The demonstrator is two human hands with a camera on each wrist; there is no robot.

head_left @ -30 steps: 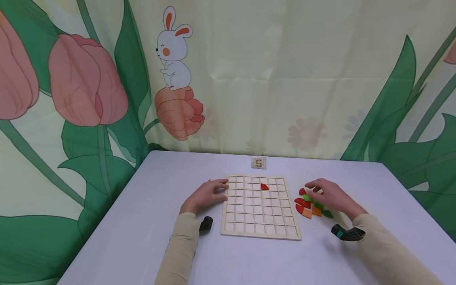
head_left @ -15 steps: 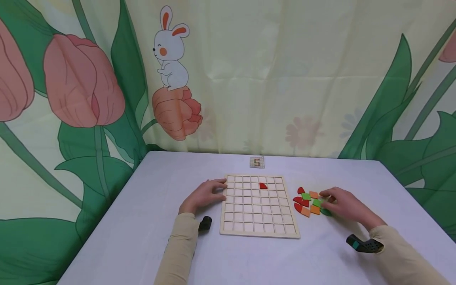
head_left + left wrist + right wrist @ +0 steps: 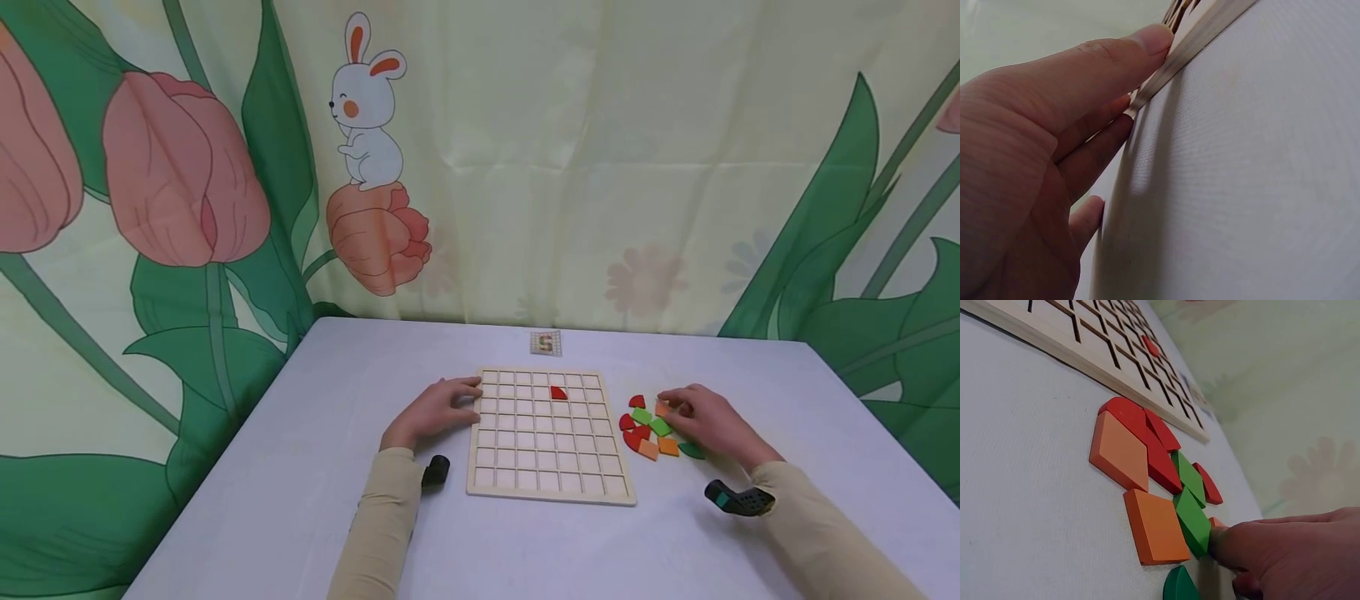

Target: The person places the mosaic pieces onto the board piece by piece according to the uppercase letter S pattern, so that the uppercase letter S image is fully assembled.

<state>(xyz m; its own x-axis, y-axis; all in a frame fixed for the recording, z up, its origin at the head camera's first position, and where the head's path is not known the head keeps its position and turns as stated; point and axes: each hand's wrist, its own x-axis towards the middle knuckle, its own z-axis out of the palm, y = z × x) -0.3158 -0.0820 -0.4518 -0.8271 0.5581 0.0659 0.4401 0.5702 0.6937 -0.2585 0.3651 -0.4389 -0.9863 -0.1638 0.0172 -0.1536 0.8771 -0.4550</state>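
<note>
A wooden grid board (image 3: 551, 498) lies on the table, with one red quarter-round block (image 3: 558, 392) in a far cell. My left hand (image 3: 435, 412) rests against the board's left edge, thumb and fingertips touching the rim (image 3: 1175, 65). To the right of the board, my right hand (image 3: 701, 419) is at a loose group of blocks. Its thumb and index finger pinch a light orange block (image 3: 662, 409), mostly hidden by the fingers. The thumb lies right beside a green block (image 3: 1193, 522). Another green block (image 3: 641, 416) and an orange block (image 3: 1157, 528) lie close by.
Several red blocks (image 3: 1161, 459), another light orange block (image 3: 648, 450) and a dark green block (image 3: 691, 451) lie in the same group. A small patterned card (image 3: 546, 342) lies behind the board. A printed curtain (image 3: 525, 167) hangs behind the white table (image 3: 300, 500).
My right hand first drew back to the right, then came in left again over the light orange block. One green block has shifted left and turned. My left hand stays at the board.
</note>
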